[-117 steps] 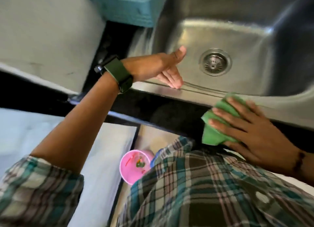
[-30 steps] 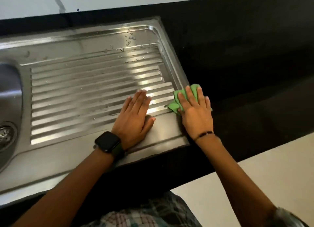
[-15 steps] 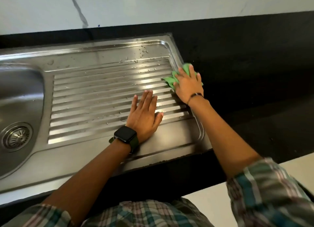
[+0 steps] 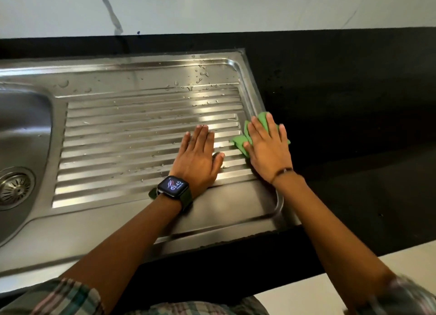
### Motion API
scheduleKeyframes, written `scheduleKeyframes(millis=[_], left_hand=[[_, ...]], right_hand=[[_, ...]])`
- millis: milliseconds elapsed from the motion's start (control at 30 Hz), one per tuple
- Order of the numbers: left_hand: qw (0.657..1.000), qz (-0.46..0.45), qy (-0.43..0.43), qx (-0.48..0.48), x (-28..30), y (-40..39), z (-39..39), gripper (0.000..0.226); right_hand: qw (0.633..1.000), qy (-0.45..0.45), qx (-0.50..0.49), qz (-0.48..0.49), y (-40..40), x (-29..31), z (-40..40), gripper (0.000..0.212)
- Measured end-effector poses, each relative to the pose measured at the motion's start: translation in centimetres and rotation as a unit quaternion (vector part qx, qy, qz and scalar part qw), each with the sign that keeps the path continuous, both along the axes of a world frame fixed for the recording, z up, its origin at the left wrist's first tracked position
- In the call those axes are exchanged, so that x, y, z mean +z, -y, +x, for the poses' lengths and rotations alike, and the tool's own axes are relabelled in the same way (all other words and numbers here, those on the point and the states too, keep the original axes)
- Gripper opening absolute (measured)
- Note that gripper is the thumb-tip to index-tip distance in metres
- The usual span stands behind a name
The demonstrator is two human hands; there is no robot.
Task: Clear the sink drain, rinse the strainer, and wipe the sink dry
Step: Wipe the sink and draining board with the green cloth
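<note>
Green cloth (image 4: 240, 143) crumpled, flat under right hand (image 4: 267, 149), drainboard's (image 4: 141, 135) right edge

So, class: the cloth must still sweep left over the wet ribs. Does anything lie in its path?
Yes. The left hand rests flat on the drainboard ribs, directly left of the green cloth under the right hand. Beyond it, only water droplets show.

Bright glare on steel, deep black at three o'clock

Light strikes the ribbed drainboard (image 4: 151, 135) from about twelve o'clock, leaving white glare bands near its centre, while the black countertop (image 4: 354, 102) swallows detail. The frame is mostly sharp; the plaid sleeve (image 4: 401, 296) at five o'clock is motion-blurred, and wide-angle bending curves the sink basin (image 4: 21, 135) at nine o'clock.
</note>
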State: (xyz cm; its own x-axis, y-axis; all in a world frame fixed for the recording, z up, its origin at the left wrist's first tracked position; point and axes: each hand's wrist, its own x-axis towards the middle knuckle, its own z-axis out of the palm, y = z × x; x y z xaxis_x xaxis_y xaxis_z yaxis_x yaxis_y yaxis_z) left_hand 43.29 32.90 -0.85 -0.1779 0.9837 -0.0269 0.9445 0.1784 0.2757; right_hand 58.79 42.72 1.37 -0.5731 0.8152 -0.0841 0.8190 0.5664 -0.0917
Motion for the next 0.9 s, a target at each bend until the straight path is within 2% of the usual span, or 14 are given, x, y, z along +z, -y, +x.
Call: scheduleKeyframes(millis=[200, 367, 500, 700, 800, 900], left_hand=[[1.000, 0.013, -0.002, 0.012, 0.5, 0.3, -0.2, 0.059], [0.998, 0.035, -0.005, 0.042, 0.5, 2.3, -0.9, 0.061], [0.998, 0.025, -0.011, 0.056, 0.6, 3.2, -1.5, 0.058], [0.998, 0.015, -0.017, 0.058, 0.4, 2.8, -1.2, 0.059], [0.998, 0.011, -0.016, 0.059, 0.4, 2.9, -1.4, 0.059], [0.998, 0.013, -0.013, 0.063, 0.4, 3.2, -1.3, 0.058]], right_hand=[[1.000, 0.001, -0.007, -0.012, -10.3, 0.5, -8.4, 0.049], [0.999, 0.005, -0.009, -0.032, -12.0, 0.7, -10.2, 0.048], [0.998, -0.050, -0.001, -0.043, -8.3, 0.7, -8.5, 0.045], [0.986, -0.120, 0.060, -0.097, 4.2, -0.2, -2.3, 0.049], [0.986, -0.098, 0.081, -0.107, 9.1, -0.7, 0.3, 0.053], [0.989, -0.080, 0.071, -0.100, 9.1, -1.1, 0.4, 0.053]])
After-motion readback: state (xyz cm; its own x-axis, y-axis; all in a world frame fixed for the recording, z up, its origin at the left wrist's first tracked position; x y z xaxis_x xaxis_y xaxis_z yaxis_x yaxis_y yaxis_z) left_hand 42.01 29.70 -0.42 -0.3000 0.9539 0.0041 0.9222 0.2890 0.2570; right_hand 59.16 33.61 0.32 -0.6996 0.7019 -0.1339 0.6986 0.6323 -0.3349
